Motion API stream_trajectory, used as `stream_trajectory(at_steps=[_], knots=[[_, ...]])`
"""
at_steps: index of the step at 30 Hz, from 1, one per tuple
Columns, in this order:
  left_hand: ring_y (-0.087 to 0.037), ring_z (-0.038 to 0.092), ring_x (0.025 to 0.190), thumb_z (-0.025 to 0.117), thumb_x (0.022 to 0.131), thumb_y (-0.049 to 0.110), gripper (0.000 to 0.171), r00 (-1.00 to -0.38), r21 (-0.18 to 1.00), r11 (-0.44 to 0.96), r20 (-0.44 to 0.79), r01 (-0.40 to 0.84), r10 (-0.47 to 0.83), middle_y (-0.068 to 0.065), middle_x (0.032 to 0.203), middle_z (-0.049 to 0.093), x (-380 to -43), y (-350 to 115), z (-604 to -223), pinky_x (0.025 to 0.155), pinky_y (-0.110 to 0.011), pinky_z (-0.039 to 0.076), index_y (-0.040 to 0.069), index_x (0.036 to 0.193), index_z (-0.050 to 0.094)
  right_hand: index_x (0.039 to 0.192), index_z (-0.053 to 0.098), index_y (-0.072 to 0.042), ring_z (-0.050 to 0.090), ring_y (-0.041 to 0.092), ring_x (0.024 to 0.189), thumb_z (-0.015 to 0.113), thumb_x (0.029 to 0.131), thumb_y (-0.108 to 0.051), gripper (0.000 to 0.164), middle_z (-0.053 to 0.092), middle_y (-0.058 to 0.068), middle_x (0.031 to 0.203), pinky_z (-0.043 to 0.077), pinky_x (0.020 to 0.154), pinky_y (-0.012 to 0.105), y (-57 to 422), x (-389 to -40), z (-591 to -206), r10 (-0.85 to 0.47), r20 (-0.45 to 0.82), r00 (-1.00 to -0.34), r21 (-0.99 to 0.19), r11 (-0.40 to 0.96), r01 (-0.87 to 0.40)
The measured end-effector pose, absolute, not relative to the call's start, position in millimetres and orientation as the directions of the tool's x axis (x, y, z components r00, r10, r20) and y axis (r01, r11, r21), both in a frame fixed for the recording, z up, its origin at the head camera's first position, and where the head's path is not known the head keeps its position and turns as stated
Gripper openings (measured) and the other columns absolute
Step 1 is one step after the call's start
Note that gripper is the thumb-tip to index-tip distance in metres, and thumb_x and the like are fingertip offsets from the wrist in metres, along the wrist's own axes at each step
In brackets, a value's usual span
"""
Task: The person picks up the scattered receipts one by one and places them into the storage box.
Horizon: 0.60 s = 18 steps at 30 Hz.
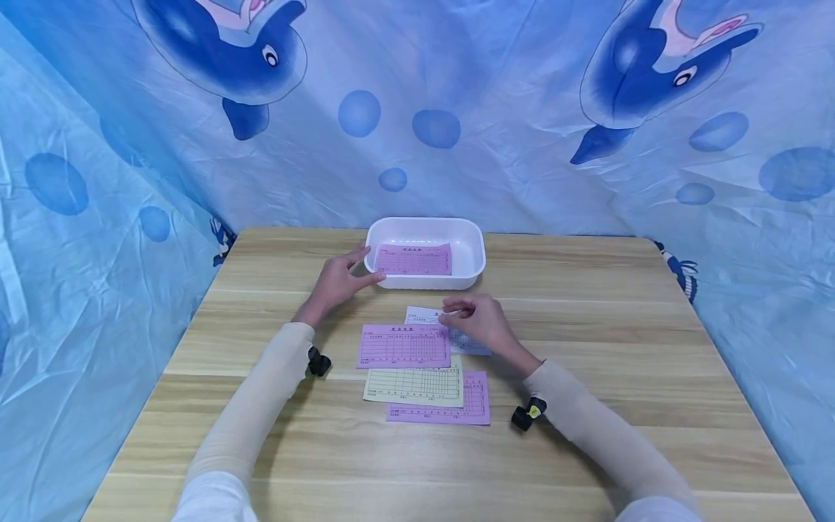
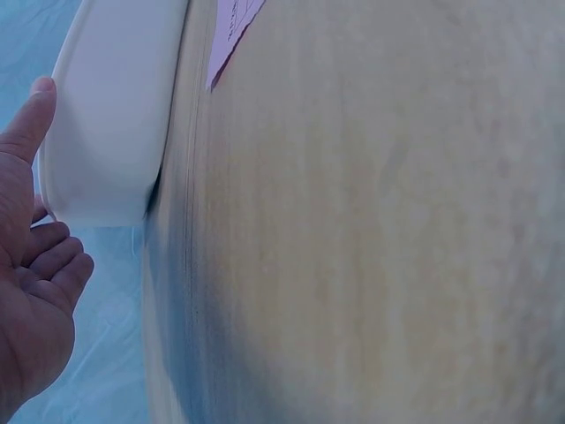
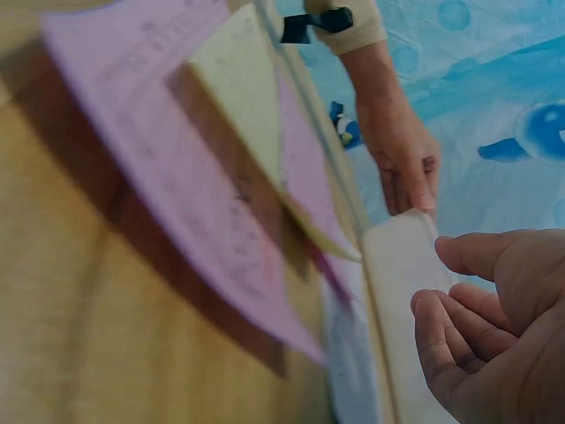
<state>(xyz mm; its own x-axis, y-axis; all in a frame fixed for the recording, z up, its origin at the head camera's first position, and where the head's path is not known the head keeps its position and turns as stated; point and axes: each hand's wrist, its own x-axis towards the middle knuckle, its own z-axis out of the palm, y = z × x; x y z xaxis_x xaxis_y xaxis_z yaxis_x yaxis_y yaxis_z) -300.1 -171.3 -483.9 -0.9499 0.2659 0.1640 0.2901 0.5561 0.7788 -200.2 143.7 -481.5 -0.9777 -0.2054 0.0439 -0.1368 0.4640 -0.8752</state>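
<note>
A white plastic tray (image 1: pixel 468 262) stands at the back of the table with a pink printed slip (image 1: pixel 414 259) inside. My left hand (image 1: pixel 335 284) holds the tray's left end, thumb at the front corner and fingers along the side. Over a white slip (image 1: pixel 422 315) hovers my right hand (image 1: pixel 481 320); its thumb and fingers are apart with nothing between them in the right wrist view. In front of the tray, a pink slip (image 1: pixel 404 346) overlaps a pale yellow slip (image 1: pixel 414 384). Another pink slip (image 1: pixel 479 407) lies partly hidden under the yellow one.
The wooden table (image 1: pixel 587 290) has its back edge just behind the tray. A blue cloth (image 1: pixel 522 181) printed with dolphins hangs behind and at both sides. Each wrist bears a small black camera, the left one (image 1: pixel 318 362) and the right one (image 1: pixel 524 417).
</note>
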Motion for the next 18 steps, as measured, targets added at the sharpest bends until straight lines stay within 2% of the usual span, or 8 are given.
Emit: stream_trajectory(at_steps=[7,18], knots=[[-0.033,0.037,0.148,0.084,0.080,0.052,0.089,-0.952,0.782,0.553,0.167,0.287,0.258,-0.014,0.161,0.039,-299.9,-170.4,-484.7,0.121,-0.049,0.033,0.007,0.149,0.049,0.113,0.076,-0.006,0.071,0.013,0.080,0.086,0.084,-0.017,0.033,0.078,0.004,0.101,0.060,0.073,0.027,144.3,-194.7,-493.3,-0.184,0.032,-0.982,-0.848,0.516,-0.124],[-0.034,0.037,0.149,0.084,0.081,0.051,0.088,-0.951,0.780,0.554,0.173,0.292,0.258,-0.014,0.161,0.039,-298.6,-170.3,-485.1,0.120,-0.050,0.033,0.008,0.149,0.050,0.111,0.076,-0.008,0.069,0.014,0.076,0.089,0.079,-0.017,0.036,0.077,0.001,0.098,0.059,0.068,0.029,144.4,-193.1,-505.7,-0.198,0.022,-0.980,-0.851,0.511,-0.122]])
